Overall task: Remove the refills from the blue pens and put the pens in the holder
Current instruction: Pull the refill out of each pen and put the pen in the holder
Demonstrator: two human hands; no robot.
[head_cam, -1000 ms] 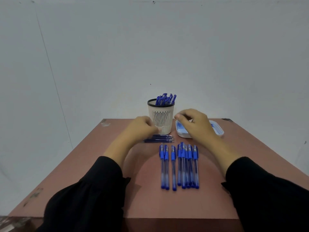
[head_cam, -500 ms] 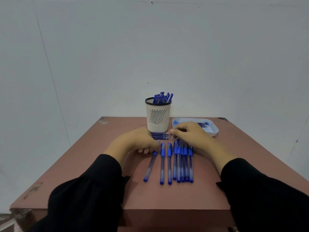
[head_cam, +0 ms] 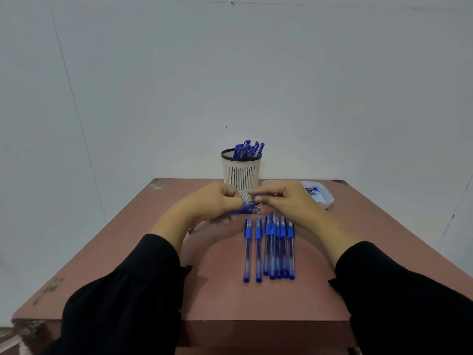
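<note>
Both hands work one blue pen (head_cam: 231, 213) as I watch: left hand (head_cam: 215, 201) grips its barrel, right hand (head_cam: 284, 198) pinches its tip end, axis slanting near-left to far-right.

I see blue pens (head_cam: 271, 248) with clear barrels on the reddish-brown table (head_cam: 143, 252). Behind them, my cream holder (head_cam: 241, 175) has dark vertical slits and a black rim; right of it, a white tray (head_cam: 329, 199).
</note>
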